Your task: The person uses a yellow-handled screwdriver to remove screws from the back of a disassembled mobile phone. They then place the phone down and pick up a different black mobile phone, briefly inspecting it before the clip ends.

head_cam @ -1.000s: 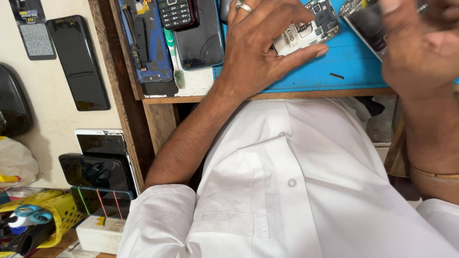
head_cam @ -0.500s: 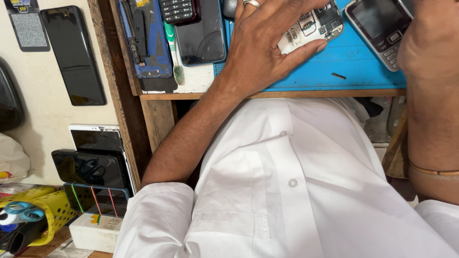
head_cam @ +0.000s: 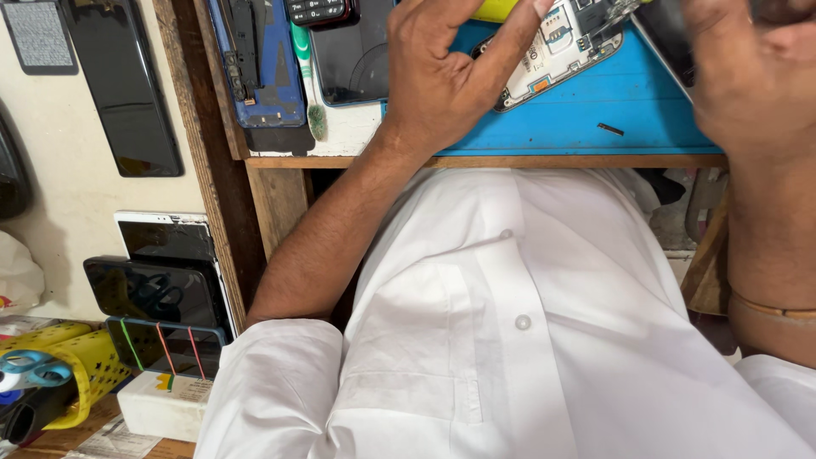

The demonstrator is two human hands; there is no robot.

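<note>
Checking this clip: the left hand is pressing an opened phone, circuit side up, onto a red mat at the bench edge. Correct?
Not quite. The head view shows the mat is blue, not red. The left hand does rest on the opened phone, circuit side up, at the bench edge.

Two hands are in view, a left hand and a right hand. One opened phone with its circuit board bare lies on one blue mat. One green toothbrush lies far left. One pair of blue-handled scissors sits near left. Two shirt buttons show.
</note>
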